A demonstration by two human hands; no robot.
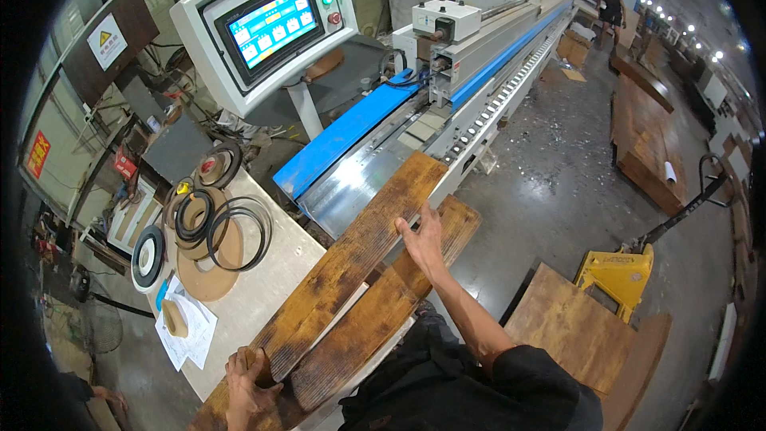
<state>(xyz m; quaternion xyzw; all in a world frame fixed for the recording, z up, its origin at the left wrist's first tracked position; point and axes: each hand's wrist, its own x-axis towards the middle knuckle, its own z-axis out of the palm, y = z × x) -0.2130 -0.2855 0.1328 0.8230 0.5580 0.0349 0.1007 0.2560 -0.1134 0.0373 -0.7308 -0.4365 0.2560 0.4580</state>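
A long brown wooden plank (343,259) with dark, worn-looking grain lies slantwise in front of me, its far end reaching the bed of an edge banding machine (351,183). My right hand (423,241) is closed on its right edge near the far end, thumb on the top face. Close to the near end, my left hand (249,383) grips the same plank, fingers bent over it. A second similar plank (371,315) lies alongside, nearer my body, with a narrow gap between the two. The undersides of both planks are hidden.
Rolls of edge tape (209,227) and papers (187,327) lie on the metal table (275,271) at left. A control screen (271,28) stands above. To the right are a yellow pallet jack (614,275), stacked boards (558,323) and a large wood stack (650,140). Another person (611,12) stands far off.
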